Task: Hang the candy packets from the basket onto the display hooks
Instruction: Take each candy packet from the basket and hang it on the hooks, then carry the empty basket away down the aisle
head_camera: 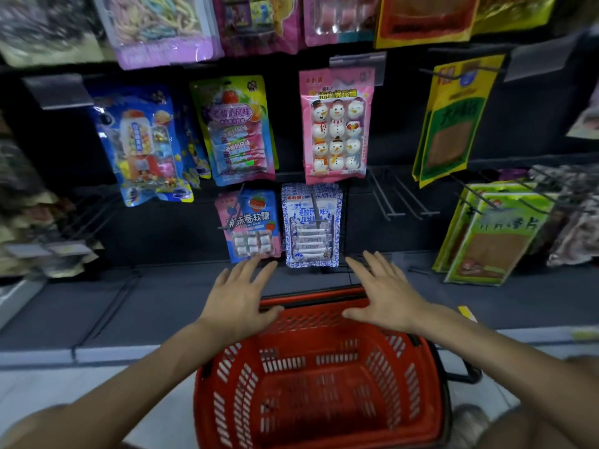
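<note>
Hands spread, empty | left hand (240, 294), right hand (385, 294) above basket (324, 361) | hung packets (311, 225) beyond

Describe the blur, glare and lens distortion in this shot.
Head view: sharpest in the centre, where the snowman packet, left hand and right hand read clearly; the top row and left edge smear with blur; the wide-angle lens leans the yellow-green packets outward; small glints sit on the blue packet; shelving is dim, the red basket bright.
</note>
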Demonstrator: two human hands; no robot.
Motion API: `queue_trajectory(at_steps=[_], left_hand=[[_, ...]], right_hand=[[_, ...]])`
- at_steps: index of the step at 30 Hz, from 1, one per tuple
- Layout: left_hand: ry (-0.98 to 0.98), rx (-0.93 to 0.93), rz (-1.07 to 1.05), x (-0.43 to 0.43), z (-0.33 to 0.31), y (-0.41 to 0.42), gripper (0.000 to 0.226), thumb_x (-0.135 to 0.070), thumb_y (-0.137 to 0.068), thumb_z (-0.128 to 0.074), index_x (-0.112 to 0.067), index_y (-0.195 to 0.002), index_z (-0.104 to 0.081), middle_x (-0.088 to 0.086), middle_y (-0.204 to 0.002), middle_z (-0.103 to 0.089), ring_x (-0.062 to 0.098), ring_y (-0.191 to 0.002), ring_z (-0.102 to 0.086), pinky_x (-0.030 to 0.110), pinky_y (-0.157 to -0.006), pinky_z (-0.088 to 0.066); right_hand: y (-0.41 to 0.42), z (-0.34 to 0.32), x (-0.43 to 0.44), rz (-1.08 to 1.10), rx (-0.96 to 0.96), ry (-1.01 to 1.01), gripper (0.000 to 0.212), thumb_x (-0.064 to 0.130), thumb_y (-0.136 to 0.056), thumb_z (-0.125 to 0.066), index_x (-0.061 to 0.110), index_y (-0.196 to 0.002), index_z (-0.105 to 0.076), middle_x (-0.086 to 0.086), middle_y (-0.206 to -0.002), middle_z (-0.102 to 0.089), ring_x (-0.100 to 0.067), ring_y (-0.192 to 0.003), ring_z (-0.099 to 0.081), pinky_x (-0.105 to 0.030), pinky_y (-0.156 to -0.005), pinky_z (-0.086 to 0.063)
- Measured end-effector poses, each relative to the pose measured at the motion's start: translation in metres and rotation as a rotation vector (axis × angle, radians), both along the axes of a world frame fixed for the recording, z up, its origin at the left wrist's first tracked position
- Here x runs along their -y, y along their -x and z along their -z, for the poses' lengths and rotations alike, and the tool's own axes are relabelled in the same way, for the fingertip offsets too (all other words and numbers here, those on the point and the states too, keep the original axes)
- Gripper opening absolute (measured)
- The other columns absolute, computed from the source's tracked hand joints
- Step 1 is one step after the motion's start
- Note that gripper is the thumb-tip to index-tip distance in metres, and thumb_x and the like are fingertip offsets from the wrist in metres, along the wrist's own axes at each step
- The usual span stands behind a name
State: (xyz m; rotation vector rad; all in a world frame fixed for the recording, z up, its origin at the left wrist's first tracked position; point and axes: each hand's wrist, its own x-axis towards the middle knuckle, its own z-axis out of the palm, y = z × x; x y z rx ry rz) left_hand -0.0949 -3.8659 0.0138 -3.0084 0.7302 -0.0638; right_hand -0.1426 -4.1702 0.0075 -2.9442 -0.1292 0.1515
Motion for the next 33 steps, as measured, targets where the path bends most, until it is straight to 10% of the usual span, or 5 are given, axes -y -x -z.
queue_trajectory(at_steps=[10,24,33], left_hand=[[0.060,-0.003,-0.136,-0.042,-0.003,0.072,0.107,-0.093,-0.073,-0.012,-0.041,-0.165,-0.003,0.003,-0.174,-0.009,0.026,-0.160,-0.012,0.048,-0.128,-0.017],[0.008,-0.133,-0.271,-0.070,0.102,0.068,0.092,-0.060,-0.088,-0.067,-0.023,-0.162,-0.029,0.016,-0.156,-0.043,0.041,-0.138,-0.048,0.063,-0.102,-0.050],[0.135,-0.286,-0.491,-0.074,0.160,0.033,0.111,-0.034,-0.085,-0.079,-0.014,-0.166,-0.005,0.029,-0.142,-0.039,0.056,-0.107,-0.059,0.059,-0.076,-0.053]], right_hand=[[0.058,-0.006,0.010,0.084,0.044,-0.024,0.113,0.084,-0.085,-0.053,0.034,-0.165,0.009,-0.009,-0.174,0.013,-0.030,-0.160,0.016,-0.050,-0.129,0.001],[0.062,0.118,0.039,0.368,-0.039,0.136,0.107,0.072,-0.092,-0.056,0.024,-0.167,0.003,-0.021,-0.172,0.004,-0.042,-0.159,0.007,-0.059,-0.127,-0.007],[0.055,0.142,0.042,0.617,-0.073,-0.161,0.097,0.039,-0.092,-0.074,0.018,-0.163,-0.013,-0.032,-0.150,-0.036,-0.051,-0.121,-0.055,-0.049,-0.081,-0.051]])
